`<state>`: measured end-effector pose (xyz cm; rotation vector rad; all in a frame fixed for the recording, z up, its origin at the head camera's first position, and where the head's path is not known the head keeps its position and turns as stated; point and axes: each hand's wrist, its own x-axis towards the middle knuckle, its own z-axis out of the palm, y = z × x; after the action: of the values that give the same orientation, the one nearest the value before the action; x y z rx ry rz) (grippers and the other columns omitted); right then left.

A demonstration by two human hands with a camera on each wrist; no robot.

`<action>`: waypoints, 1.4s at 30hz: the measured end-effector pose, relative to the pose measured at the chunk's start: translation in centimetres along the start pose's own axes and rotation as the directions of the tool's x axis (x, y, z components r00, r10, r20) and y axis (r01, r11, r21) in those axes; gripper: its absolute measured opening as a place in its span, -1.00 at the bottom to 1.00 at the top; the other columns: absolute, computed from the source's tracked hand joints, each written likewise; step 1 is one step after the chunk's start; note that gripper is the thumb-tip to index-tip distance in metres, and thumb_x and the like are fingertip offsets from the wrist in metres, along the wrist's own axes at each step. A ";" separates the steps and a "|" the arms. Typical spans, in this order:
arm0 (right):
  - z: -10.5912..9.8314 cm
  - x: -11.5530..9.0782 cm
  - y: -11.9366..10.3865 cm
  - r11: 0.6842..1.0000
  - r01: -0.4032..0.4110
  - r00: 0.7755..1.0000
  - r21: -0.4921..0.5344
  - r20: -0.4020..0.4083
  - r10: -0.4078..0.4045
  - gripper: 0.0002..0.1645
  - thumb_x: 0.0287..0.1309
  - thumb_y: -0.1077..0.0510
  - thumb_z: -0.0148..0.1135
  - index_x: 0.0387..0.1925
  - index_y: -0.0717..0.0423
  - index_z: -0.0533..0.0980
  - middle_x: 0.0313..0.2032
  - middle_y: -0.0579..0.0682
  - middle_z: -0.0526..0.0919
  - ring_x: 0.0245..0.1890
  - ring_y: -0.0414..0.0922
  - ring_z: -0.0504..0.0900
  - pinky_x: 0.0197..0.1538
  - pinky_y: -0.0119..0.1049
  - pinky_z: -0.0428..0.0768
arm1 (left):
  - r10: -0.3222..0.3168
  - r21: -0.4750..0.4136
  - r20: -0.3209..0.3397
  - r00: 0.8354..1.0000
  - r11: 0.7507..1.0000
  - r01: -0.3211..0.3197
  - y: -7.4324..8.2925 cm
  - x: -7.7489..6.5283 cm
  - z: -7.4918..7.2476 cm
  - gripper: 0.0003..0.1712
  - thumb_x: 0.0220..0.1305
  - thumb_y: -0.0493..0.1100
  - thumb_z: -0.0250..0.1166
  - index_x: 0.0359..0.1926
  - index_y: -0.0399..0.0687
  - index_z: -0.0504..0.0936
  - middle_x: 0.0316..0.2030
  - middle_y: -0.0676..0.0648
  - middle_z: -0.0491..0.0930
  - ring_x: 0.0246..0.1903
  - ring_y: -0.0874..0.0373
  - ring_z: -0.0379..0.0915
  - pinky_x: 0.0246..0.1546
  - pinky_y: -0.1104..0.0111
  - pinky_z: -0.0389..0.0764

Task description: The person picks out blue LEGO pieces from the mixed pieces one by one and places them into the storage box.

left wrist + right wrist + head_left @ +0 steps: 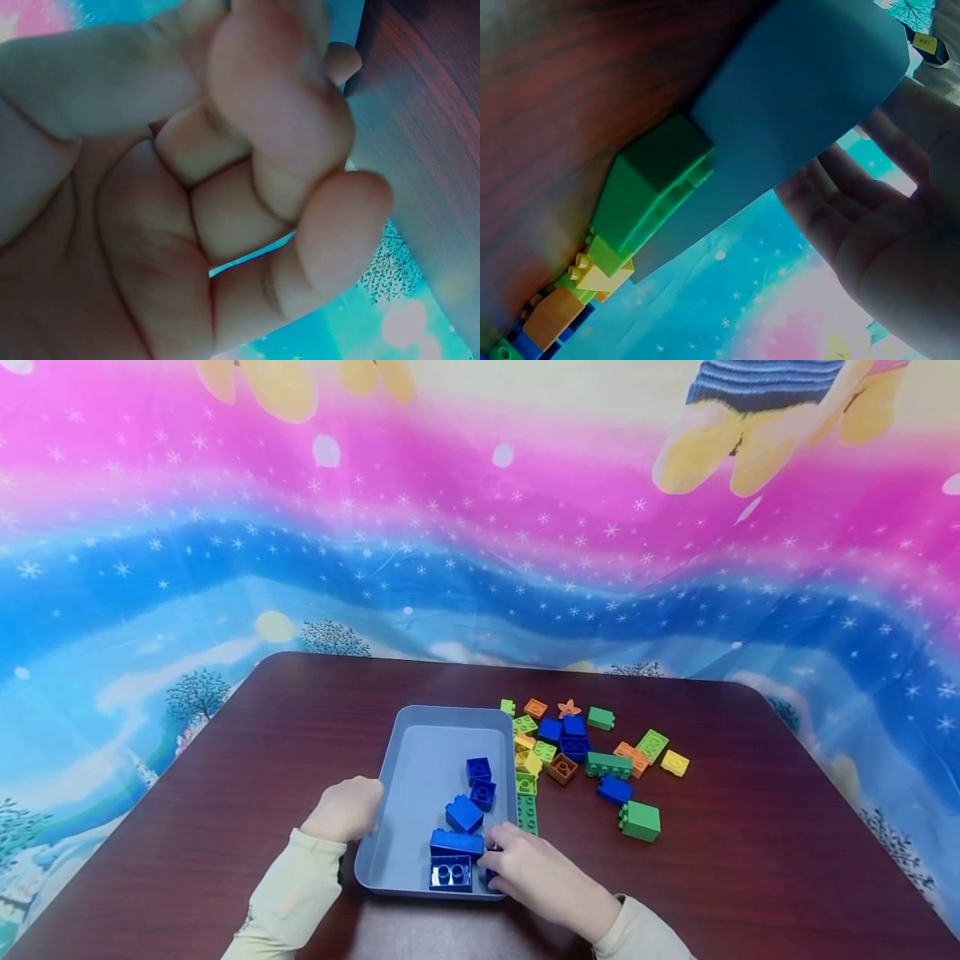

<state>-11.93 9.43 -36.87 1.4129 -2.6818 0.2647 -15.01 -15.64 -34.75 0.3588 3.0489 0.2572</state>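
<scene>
A grey rectangular tray (420, 727) stands on the table with several blue toy bricks (464, 814) along its right side and near end. My left hand (345, 808) grips the tray's left rim; its curled fingers (345, 232) fill the left wrist view. Over the near right rim reaches my right hand (543, 872), its fingertips inside the tray. They pinch a blue brick (491, 877), mostly covered by the fingers. From the right wrist, the tray's outer wall (780, 112) hides the fingertips.
Right of the tray lies a loose spread of toy bricks, among them a green brick (641, 821), a yellow brick (675, 763), a brown brick (562, 768) and an orange flower piece (569, 708). A patterned cloth (480, 568) hangs behind the dark wooden table (300, 718).
</scene>
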 end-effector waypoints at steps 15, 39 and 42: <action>-0.2 1.1 0.0 0.999 0.013 0.990 -0.046 0.141 -0.006 -0.83 0.01 0.18 0.30 -0.32 0.01 0.73 -0.45 -0.09 0.62 -0.39 -0.32 0.45 -0.36 -0.54 0.61 | -0.001 0.008 -0.003 1.000 1.000 0.001 -0.1 0.2 0.0 -0.81 -0.16 -0.40 0.40 -0.62 -0.23 0.50 -0.62 -0.19 0.61 -0.62 0.02 0.50 -0.57 0.13 0.62; -2.8 -2.4 6.8 0.920 -0.392 0.903 -0.006 -0.191 0.384 -0.75 -0.09 0.19 0.37 -0.29 0.19 0.68 -0.28 0.09 0.69 -0.21 -0.05 0.57 -0.21 -0.14 0.72 | -0.014 -0.012 0.013 1.000 1.000 0.014 0.1 -0.1 -0.1 -0.82 -0.17 -0.42 0.37 -0.63 -0.23 0.50 -0.66 -0.17 0.59 -0.67 0.08 0.46 -0.62 0.21 0.58; -3.1 -3.1 7.9 0.885 -0.466 0.871 0.006 -0.171 0.460 -0.71 -0.08 0.21 0.37 -0.24 0.23 0.66 -0.23 0.15 0.69 -0.14 0.03 0.57 -0.15 -0.06 0.71 | -0.013 -0.014 0.014 1.000 1.000 0.013 0.1 -0.1 -0.1 -0.82 -0.17 -0.43 0.37 -0.63 -0.24 0.50 -0.67 -0.16 0.59 -0.68 0.08 0.45 -0.63 0.21 0.58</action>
<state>-16.66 16.92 -35.21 0.6749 -2.8222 0.3508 -14.89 -15.58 -34.64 0.3381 3.0336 0.2739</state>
